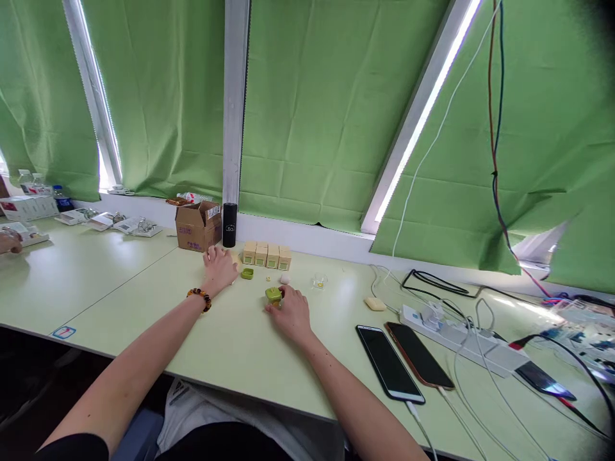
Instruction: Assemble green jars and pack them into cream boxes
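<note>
My right hand (292, 314) rests low over the table, its thumb and fingers closed around a small green square case (273, 294). My left hand (220, 267) is farther forward, fingers curled down at a pale yellow piece (236, 258), which it partly hides. Just right of that hand lies a small open green tray (246, 273). Between the two hands and a little beyond are a whitish rounded lump (285, 279) and a tiny yellow bit (268, 278). A clear plastic piece (319, 281) sits to the right.
Small tan boxes (266, 255) stand in a row behind, beside a black tumbler (229, 225) and a cardboard carton (198, 225). Rightward lie a pale yellow block (375, 304), two phones (390, 363), a power strip (456, 339) and loose cables. Another person's hand (10, 242) shows far left.
</note>
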